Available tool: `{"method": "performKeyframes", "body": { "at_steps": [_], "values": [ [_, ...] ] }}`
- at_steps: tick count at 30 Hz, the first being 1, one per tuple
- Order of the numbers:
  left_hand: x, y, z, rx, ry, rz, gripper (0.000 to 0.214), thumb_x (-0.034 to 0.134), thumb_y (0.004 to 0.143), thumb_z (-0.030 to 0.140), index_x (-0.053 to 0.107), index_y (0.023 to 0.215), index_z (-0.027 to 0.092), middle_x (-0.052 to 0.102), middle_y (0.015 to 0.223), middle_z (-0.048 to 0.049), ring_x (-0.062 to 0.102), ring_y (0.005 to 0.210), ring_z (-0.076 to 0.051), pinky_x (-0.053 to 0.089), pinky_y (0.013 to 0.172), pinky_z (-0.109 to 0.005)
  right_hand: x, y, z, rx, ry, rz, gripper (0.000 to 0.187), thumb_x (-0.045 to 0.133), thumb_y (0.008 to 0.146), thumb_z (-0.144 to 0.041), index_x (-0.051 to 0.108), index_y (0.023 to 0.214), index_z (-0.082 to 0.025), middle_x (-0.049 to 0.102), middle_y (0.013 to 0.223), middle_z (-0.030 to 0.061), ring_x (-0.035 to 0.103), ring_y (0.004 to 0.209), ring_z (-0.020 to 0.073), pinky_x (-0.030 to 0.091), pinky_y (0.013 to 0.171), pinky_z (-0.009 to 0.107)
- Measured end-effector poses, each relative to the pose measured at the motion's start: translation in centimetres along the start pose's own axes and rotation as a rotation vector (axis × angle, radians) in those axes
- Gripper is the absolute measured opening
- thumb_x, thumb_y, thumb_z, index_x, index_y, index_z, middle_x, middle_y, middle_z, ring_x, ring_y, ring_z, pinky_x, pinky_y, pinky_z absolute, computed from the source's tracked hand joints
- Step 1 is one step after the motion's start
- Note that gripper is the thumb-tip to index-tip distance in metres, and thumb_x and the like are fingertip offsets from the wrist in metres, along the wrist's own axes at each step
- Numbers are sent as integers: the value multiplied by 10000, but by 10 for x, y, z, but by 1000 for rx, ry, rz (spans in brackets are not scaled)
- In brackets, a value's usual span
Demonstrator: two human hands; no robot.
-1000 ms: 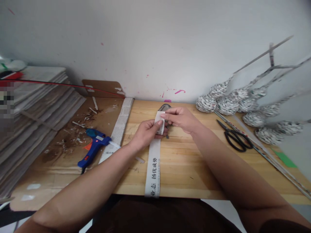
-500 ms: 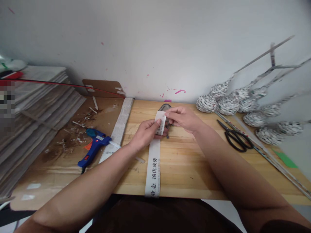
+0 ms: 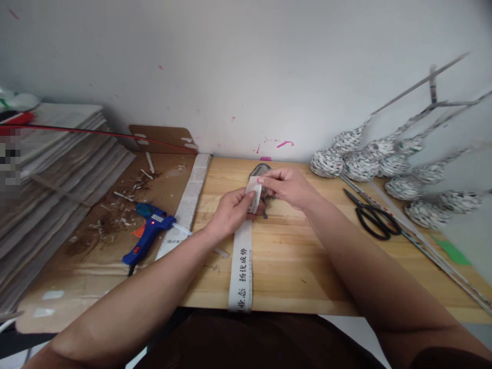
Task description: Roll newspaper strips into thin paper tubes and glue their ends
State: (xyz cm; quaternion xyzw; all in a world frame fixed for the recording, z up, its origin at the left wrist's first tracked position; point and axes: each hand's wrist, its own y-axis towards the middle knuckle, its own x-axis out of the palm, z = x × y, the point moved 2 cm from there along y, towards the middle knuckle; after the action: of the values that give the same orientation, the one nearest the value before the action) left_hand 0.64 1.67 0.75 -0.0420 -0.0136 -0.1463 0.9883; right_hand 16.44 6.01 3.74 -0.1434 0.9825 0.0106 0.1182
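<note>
- Since half a second earlier, the right hand's fingertips had shifted slightly leftward, and the paper piece had turned narrower to view.
- That paper piece stood between the two hands above the worktop, its long axis running away from the person and leaning slightly right.
- Left hand: pinching the piece from its left side, thumb on the near face, fingers behind.
- Right hand: thumb and finger pinching the far right corner; it was nearer the far end, the left hand nearer the lower part.
- Below the left hand, a printed strip ran roughly in line with the piece toward the person, reaching the worktop's near edge; whether the two joined could not be told.
- Behind the hands lay a dark grey object, partly hidden.
- Glue gun well to the left, scissors well to the right.
</note>
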Motion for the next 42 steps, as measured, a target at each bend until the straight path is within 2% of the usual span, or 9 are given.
{"method": "performKeyframes", "body": {
  "at_steps": [8,13,18,23,25,28,32,39,42],
  "values": [
    [0,1,-2,-35,-24,4,404,598,832,514,661,947,132,737,870,-111,695,790,-220,554,688,-328,3,0,0,6,34,37,373,769,669,-498,682,730,-141,511,525,-41,404,467,68,315,447,229],
    [-1,1,-4,15,18,-41,386,587,853,490,658,1009,144,736,894,-103,692,809,-215,549,739,-342,5,0,1,23,91,42,372,804,638,-477,662,698,-138,564,556,-25,432,467,62,335,446,220],
    [-3,0,-7,57,114,-47,346,607,842,489,683,920,161,734,905,-98,685,856,-220,542,769,-333,9,-2,1,12,144,24,372,819,633,-465,629,686,-149,614,589,1,510,498,86,385,458,223],
    [-1,0,-7,16,71,-4,384,633,815,520,696,849,143,728,841,-98,679,788,-201,544,717,-314,17,-7,-3,-11,115,8,376,812,660,-456,574,651,-166,641,596,18,556,501,106,444,472,236],
    [-1,0,-6,14,27,-20,378,629,820,515,693,832,142,719,810,-83,669,754,-184,541,688,-298,17,-8,-5,-10,94,-19,350,804,672,-453,603,701,-168,654,618,18,577,512,118,468,483,247],
    [-3,2,-5,26,-19,-37,397,624,818,534,692,834,143,713,807,-75,660,740,-176,542,666,-289,13,-8,-8,-23,50,-134,340,788,694,-437,691,860,-156,694,718,38,632,608,146,515,563,274],
    [-5,4,-7,5,-52,-34,439,624,810,563,697,849,132,716,819,-88,667,751,-186,555,695,-316,10,-7,-8,-69,-5,-224,299,729,758,-435,711,743,-137,680,674,41,629,611,147,506,576,275],
    [-2,3,-3,19,-42,-81,338,660,814,468,696,867,136,713,847,-77,656,811,-177,534,734,-290,16,-6,-2,6,135,-84,324,780,696,-446,695,729,-135,648,606,23,581,497,118,479,467,253],
    [-1,3,-4,43,-8,-91,310,675,805,445,689,840,137,710,834,-74,648,777,-162,524,736,-287,18,-6,-1,27,171,-76,329,809,663,-443,669,720,-151,632,579,12,580,475,123,482,436,257]
  ]
}}
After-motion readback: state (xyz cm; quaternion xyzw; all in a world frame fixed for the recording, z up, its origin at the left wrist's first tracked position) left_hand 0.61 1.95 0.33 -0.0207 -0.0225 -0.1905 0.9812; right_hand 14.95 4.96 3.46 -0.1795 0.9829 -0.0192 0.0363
